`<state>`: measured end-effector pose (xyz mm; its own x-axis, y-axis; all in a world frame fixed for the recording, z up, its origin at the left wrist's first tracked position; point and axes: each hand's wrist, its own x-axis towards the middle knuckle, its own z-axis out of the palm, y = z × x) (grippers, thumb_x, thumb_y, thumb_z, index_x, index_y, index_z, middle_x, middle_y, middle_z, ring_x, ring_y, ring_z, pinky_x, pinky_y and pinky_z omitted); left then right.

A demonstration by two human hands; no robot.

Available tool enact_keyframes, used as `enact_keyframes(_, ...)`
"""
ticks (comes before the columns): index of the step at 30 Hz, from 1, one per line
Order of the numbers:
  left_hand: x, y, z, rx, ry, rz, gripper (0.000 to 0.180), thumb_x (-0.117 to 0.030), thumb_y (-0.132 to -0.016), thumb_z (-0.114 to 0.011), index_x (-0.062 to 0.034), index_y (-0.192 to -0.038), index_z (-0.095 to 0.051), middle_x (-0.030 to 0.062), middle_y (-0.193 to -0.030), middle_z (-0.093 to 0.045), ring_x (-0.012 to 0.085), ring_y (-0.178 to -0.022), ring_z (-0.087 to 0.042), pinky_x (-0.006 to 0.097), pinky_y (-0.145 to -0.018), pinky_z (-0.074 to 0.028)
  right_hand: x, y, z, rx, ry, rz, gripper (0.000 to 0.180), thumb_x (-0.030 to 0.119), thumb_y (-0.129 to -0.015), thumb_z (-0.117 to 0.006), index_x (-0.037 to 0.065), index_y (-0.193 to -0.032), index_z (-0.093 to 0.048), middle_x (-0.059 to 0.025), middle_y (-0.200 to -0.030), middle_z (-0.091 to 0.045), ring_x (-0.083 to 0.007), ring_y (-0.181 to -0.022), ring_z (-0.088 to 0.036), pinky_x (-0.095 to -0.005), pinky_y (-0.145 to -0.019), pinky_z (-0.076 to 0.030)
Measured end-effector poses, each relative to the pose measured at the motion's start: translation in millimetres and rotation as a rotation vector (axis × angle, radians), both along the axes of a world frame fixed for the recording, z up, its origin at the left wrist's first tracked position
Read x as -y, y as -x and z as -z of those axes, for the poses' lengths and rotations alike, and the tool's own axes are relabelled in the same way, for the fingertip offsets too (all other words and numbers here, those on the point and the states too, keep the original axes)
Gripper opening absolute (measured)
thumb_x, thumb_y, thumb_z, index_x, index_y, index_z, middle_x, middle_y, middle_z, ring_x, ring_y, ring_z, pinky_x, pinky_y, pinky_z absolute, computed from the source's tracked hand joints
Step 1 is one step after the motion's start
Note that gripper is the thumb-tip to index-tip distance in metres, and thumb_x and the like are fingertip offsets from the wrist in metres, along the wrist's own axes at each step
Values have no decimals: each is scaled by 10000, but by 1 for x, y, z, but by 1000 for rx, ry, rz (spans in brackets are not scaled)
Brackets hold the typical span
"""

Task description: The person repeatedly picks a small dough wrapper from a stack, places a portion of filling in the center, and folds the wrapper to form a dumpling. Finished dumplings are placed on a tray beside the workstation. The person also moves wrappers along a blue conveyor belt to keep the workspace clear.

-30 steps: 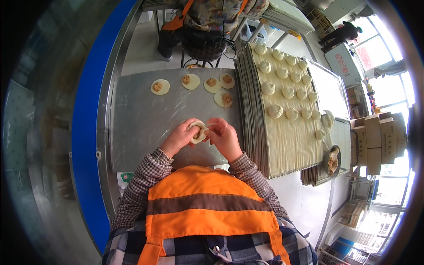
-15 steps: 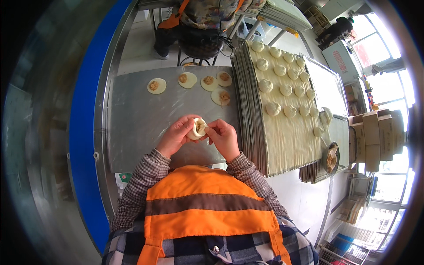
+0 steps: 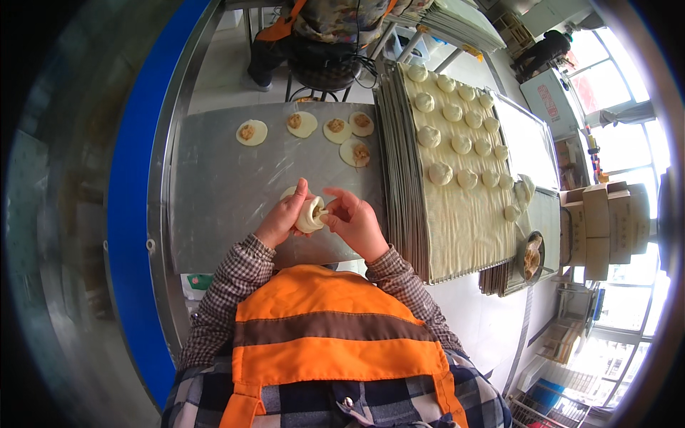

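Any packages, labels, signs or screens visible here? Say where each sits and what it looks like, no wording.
Stack of cardboard boxes: far right, beyond the tray stack; tan, blocky.
Panel sign: upper right, near the windows; pale rectangle with red marking.
No screens visible.

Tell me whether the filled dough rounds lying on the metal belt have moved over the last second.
Yes. The filled dough rounds have shifted left along the metal belt, away from the tray stack.
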<state>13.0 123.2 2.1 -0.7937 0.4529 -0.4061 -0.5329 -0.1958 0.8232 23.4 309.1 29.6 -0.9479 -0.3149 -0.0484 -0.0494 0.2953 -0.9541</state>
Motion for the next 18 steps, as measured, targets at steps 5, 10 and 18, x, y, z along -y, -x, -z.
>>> enact_keyframes(5,-8,-11,-2,-239,57,-99,719,-676,-942,-238,-62,-1046,-598,-8,-704,-551,48,-538,-478,187,-428,-341,-5,-4,2,-189,-59,22,194,13,-786,-700,1,-959,-612,-71,-826,-639,-163,-656,-618,-275,-577,-496)
enact_keyframes(10,-11,-11,10,-159,-66,-120,579,-588,-972,-341,-67,-1061,-577,-4,-745,-557,60,-547,-467,205,-442,-351,2,-11,1,-316,-33,114,203,-31,-757,-707,-8,-927,-598,-73,-858,-651,-141,-661,-626,-251,-577,-496)
enact_keyframes(18,-20,-20,5,-500,122,-230,565,-584,-971,-364,-71,-1065,-580,-7,-806,-595,60,-632,-538,202,-492,-407,-4,-15,-7,-411,-193,61,162,-61,-806,-660,-29,-956,-607,-44,-808,-637,-103,-685,-616,-228,-615,-507)
